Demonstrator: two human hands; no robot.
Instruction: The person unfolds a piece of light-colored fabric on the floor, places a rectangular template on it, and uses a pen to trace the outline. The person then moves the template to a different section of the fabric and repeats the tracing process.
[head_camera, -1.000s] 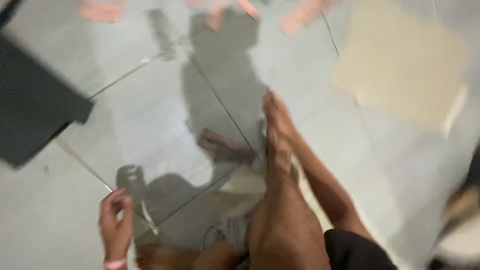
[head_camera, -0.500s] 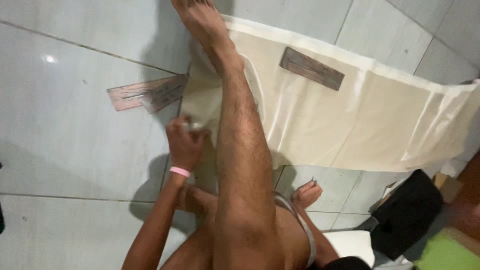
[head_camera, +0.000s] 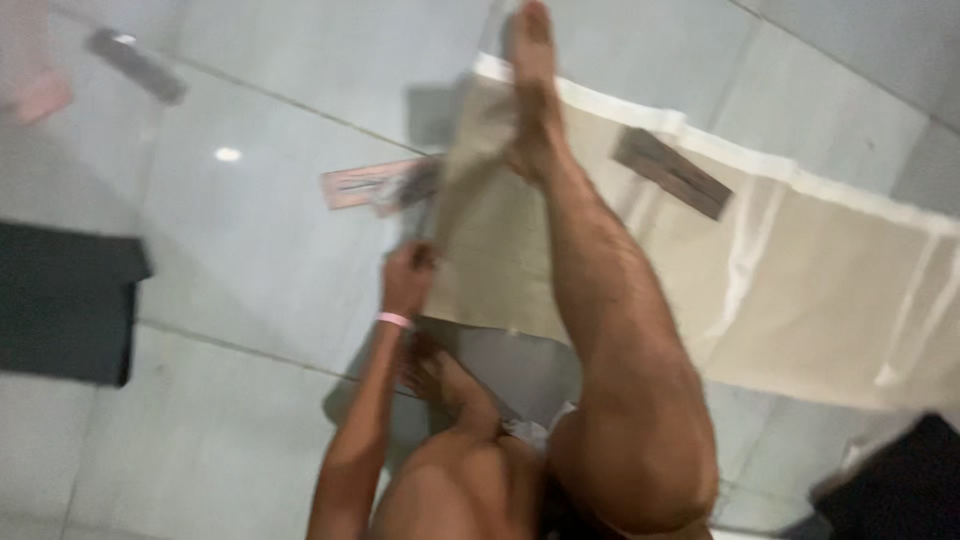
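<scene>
Your left hand (head_camera: 408, 280) pinches the near edge of the beige cloth (head_camera: 800, 290), which lies spread on the tiled floor (head_camera: 250, 230) under your outstretched leg (head_camera: 590, 280). Your right hand is out of view.

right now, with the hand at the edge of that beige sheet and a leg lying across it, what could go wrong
1. The left hand grips the edge of the beige sheet while the outstretched leg lies across it; pulling may crease or tear it.
2. The dark strip lies loose on the sheet and could slide off if the sheet lifts.
3. The glossy tiled floor gives the sheet little grip, so it may skid.
</scene>
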